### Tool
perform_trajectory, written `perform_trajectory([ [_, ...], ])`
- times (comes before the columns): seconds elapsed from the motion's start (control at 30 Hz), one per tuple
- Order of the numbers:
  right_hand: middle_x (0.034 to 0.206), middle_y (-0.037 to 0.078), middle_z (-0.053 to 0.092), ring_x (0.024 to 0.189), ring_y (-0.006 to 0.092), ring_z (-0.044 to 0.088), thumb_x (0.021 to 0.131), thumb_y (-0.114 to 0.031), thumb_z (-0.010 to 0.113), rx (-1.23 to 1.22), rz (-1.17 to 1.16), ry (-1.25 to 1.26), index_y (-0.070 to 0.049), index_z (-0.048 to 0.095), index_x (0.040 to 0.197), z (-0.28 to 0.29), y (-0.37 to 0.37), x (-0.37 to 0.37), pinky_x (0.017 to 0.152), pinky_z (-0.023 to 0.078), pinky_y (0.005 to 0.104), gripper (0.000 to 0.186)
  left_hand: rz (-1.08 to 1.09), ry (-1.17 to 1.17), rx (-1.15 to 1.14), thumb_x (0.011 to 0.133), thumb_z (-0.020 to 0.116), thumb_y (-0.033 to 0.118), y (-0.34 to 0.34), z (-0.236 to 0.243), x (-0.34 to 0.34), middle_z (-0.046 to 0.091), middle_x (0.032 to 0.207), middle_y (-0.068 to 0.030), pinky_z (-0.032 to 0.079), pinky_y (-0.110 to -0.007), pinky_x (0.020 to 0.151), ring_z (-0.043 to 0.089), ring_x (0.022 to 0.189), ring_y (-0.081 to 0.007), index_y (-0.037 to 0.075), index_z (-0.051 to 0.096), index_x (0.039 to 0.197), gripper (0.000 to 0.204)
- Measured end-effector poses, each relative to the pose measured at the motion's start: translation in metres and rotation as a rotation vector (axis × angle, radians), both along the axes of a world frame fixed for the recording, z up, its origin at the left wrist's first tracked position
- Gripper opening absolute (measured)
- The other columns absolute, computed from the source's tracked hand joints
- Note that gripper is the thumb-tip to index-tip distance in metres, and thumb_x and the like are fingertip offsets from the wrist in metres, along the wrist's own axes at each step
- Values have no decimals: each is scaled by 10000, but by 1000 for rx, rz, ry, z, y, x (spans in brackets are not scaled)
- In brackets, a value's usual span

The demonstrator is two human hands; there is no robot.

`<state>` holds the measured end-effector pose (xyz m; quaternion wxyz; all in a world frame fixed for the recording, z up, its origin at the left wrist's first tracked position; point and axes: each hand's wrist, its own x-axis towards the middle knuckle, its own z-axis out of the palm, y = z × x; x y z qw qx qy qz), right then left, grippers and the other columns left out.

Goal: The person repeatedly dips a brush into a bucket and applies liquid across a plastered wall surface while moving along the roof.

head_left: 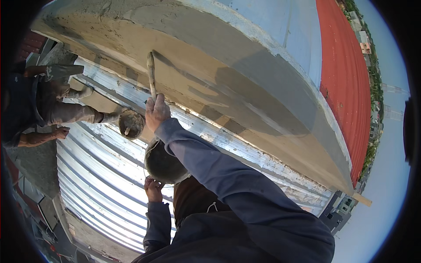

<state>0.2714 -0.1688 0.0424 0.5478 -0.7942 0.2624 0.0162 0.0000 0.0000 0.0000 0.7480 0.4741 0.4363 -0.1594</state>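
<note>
My right hand (pixel 158 112) is closed around the lower end of a slim, pale brush-like tool (pixel 151 72). The tool points up and away from me, its far end at the smooth grey-brown plastered wall (pixel 263 101); whether it touches cannot be told. Below, my left hand (pixel 153 189) grips the thin wire handle of a dark bucket (pixel 163 164), which hangs tilted in front of my legs. My right forearm hides part of the bucket, and its contents are not visible. Shadows of my arm and the tool fall across the plaster.
A co-worker (pixel 48 105) stands at the left, a grey flat tool (pixel 66 71) at one hand. By their foot sits a mortar-stained bucket (pixel 131 124) with something inside. Ribbed metal roofing (pixel 101 166) spreads below. Beyond the wall's top edge lies a red roof (pixel 344 87).
</note>
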Motion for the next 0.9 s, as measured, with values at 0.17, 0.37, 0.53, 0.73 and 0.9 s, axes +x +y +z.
perform_trajectory([
  [0.17,719,228,581,691,464,583,979,-291,539,-123,-171,-14,-30,462,932,8,-102,-91,600,433,507,276,-87,-15,-8,702,471,-6,-7,6,19,600,910,-85,609,-394,712,604,774,-179,30,550,962,274],
  [0.37,670,160,494,593,280,436,973,-244,540,-309,-563,218,-9,493,873,49,-265,-300,570,376,416,259,-219,-11,-32,707,478,-10,-20,7,42,621,960,-94,610,-397,723,627,819,-190,26,564,991,299],
  [0.53,679,90,499,605,186,432,986,-258,521,-431,-656,330,-6,513,908,85,-299,-396,550,369,371,263,-296,0,-22,726,455,-19,-31,4,56,606,945,-54,588,-367,747,607,793,-169,36,567,986,288],
  [0.73,721,200,628,655,345,628,937,-294,581,-258,-46,370,-7,623,900,50,-196,-343,610,477,437,293,-366,-7,-24,741,447,-23,-50,-8,75,602,938,-41,569,-340,734,590,782,-139,41,563,1000,291],
  [0.9,856,225,682,789,433,660,893,-317,577,-334,251,345,-35,606,1066,-35,-143,-250,755,507,530,332,-449,-75,-50,766,462,-4,-56,-22,77,606,886,-10,573,-334,733,597,775,-110,75,562,987,255],
])
